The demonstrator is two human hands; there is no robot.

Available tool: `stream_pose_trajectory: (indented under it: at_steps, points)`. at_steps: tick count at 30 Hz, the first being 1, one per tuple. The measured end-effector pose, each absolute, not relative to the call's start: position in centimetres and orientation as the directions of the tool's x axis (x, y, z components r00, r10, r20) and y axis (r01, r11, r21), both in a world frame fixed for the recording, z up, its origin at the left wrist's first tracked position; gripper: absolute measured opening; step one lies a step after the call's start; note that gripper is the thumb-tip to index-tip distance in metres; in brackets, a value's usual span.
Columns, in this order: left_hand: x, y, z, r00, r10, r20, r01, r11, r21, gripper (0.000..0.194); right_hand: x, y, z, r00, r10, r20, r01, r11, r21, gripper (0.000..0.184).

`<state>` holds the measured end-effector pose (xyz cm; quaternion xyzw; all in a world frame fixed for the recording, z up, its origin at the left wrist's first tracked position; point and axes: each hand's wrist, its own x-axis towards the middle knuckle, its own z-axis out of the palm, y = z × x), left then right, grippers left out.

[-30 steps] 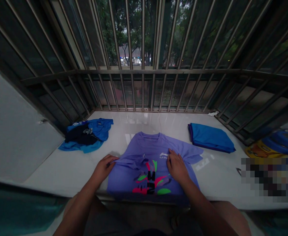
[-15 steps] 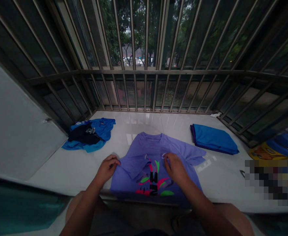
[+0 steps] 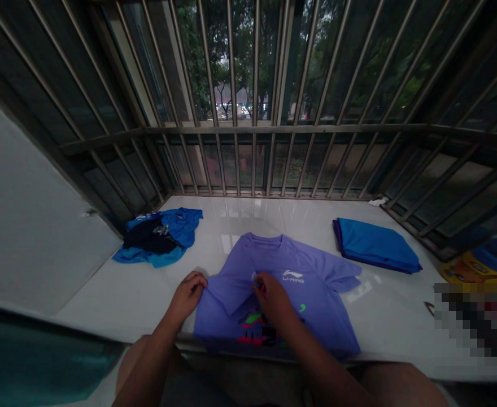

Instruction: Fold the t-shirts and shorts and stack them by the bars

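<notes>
A purple T-shirt (image 3: 316, 282) lies spread on the white ledge, its collar toward the window and its hem at the front edge. White lettering shows on the chest, with a pink, green and black print lower down, partly covered by my right arm. My left hand (image 3: 189, 291) pinches the edge of the left sleeve. Over the shirt's middle, my right hand (image 3: 269, 294) is closed, its fingertips pressed together at the cloth near the sleeve; they seem to grip the fabric there.
Crumpled blue and dark clothes (image 3: 161, 237) lie at the left of the white ledge (image 3: 240, 212). A folded blue stack (image 3: 375, 243) sits at the right. Metal bars (image 3: 254, 130) close off the window behind. A yellow and blue object (image 3: 477, 263) stands at far right, beside a blurred patch.
My right hand has moved left across the shirt, uncovering the white chest lettering. My left hand stays at the sleeve edge. The view has shifted slightly.
</notes>
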<state>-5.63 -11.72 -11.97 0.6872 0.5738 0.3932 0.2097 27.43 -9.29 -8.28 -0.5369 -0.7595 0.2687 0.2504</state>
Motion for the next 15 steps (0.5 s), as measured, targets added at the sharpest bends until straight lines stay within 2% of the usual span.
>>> stream_pose_trajectory:
  at_steps: [5, 10, 13, 15]
  points:
    - [-5.3, -11.7, -11.6, 0.081, 0.937, 0.34, 0.656, -0.307, 0.69, 0.022, 29.1, -10.8, -8.7, -0.344, 0.936, 0.077, 0.661, 0.3, -0.688, 0.013]
    - [-5.3, -11.8, -11.5, 0.088, 0.936, 0.341, 0.666, -0.31, 0.678, 0.023, 29.7, -11.1, -9.6, -0.427, 0.904, -0.001, 0.744, 0.351, -0.568, 0.012]
    - [-5.4, -11.9, -11.5, 0.078, 0.937, 0.34, 0.671, -0.302, 0.677, 0.023, 29.8, -11.4, -9.5, -0.466, 0.885, 0.024, 0.759, 0.413, -0.503, 0.011]
    - [-5.3, -11.8, -11.5, 0.075, 0.937, 0.342, 0.674, -0.3, 0.675, 0.023, 29.9, -11.8, -9.2, -0.504, 0.861, 0.073, 0.725, 0.467, -0.506, 0.011]
